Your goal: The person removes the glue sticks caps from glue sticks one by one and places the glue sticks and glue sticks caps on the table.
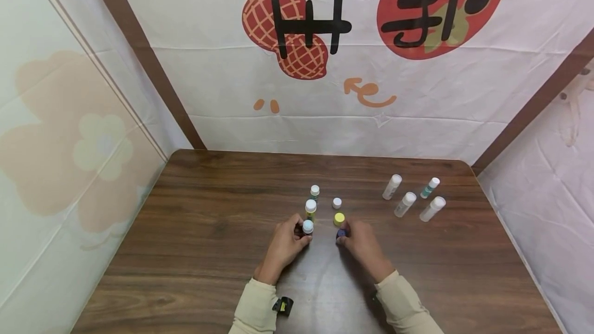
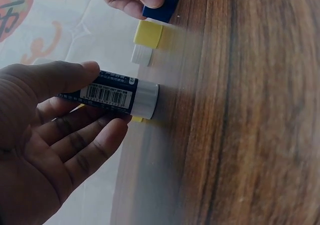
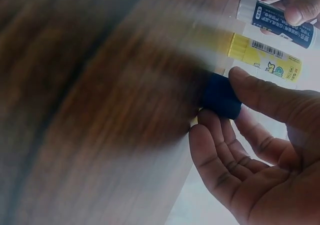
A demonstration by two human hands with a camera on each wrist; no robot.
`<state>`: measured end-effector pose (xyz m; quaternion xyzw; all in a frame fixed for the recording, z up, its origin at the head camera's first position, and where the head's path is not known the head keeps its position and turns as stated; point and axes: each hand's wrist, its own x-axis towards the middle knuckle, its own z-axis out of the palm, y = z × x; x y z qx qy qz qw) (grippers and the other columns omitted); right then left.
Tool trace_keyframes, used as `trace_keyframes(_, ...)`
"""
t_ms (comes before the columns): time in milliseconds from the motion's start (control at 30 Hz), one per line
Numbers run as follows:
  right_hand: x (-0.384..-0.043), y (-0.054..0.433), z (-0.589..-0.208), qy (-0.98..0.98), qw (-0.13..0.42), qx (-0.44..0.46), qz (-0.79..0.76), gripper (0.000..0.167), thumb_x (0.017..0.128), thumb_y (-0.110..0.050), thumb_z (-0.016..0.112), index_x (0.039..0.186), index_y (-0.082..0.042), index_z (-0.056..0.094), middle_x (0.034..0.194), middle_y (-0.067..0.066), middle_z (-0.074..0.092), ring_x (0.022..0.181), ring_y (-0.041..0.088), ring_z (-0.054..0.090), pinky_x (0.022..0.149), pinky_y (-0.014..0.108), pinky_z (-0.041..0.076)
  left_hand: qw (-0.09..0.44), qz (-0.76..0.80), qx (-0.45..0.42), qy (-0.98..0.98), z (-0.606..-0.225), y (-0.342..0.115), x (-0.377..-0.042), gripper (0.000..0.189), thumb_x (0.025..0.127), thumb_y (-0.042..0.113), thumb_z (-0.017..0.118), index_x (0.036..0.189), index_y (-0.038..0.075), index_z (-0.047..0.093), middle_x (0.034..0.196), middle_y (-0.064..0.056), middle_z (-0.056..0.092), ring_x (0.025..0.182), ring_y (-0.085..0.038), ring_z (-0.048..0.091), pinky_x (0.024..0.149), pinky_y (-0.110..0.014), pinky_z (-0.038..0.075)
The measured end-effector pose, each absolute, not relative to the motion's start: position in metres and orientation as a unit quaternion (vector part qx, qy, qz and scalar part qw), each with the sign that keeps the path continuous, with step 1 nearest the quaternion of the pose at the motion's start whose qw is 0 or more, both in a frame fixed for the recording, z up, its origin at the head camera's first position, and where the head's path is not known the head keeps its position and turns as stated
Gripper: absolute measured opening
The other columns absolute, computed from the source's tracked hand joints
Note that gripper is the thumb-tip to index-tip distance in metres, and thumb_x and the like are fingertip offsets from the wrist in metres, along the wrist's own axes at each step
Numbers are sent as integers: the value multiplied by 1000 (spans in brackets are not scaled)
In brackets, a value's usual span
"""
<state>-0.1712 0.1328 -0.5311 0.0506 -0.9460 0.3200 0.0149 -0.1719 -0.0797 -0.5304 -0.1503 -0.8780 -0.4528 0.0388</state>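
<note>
My left hand (image 1: 284, 245) holds a dark blue glue stick (image 2: 112, 92) upright between thumb and fingers; its barcode label faces the left wrist camera. Whether its pale base touches the table, I cannot tell. Behind it stand a yellow glue stick (image 3: 267, 57) and a smaller glue stick (image 1: 315, 192) with a white top, in a row. To the right, my right hand (image 1: 364, 246) pinches a blue cap (image 3: 220, 95) at table height. A yellow cap (image 1: 339, 219) and a white cap (image 1: 336, 203) sit just beyond that hand, lined up with the blue one.
Several white tubes, such as this one (image 1: 432, 209), stand at the back right, with a smaller teal-and-white tube (image 1: 430, 188) among them. The brown wooden table (image 1: 195, 251) ends at a printed white cloth wall (image 1: 223, 81).
</note>
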Motion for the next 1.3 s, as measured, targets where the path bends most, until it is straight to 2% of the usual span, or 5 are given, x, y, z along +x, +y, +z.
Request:
trace_keyframes(300,-172,132,-530,-950,8,40,309,25,67,-6,84,75,-9,61,71,-2,58,65,15,50,64,35,45,36,-468,-142,-871,-532,-79,-171,27,76,2,80,85,8,55,86,-8,67,70,-12,64,60,-23,53)
trace_keyframes(467,-172,132,-532,-950,5,39,309,26,67,-8,85,72,-11,60,67,-4,55,63,14,48,60,33,43,42,-477,-148,-866,-534,-81,-169,27,76,1,79,85,7,55,86,-9,67,71,-13,65,60,-23,53)
trace_keyframes(667,-175,132,-532,-958,-4,36,285,29,68,-13,86,76,-10,58,69,-2,53,64,15,46,59,33,41,50,-478,-156,-863,-533,-81,-171,27,75,0,80,86,6,56,85,-10,68,69,-15,65,59,-21,52)
trace_keyframes(1300,-174,134,-532,-960,-6,54,276,27,71,-13,85,76,-10,58,68,-3,53,63,14,46,58,33,42,43,-469,-152,-869,-531,-80,-171,27,74,2,80,85,7,56,80,-6,67,64,-8,59,57,-21,49)
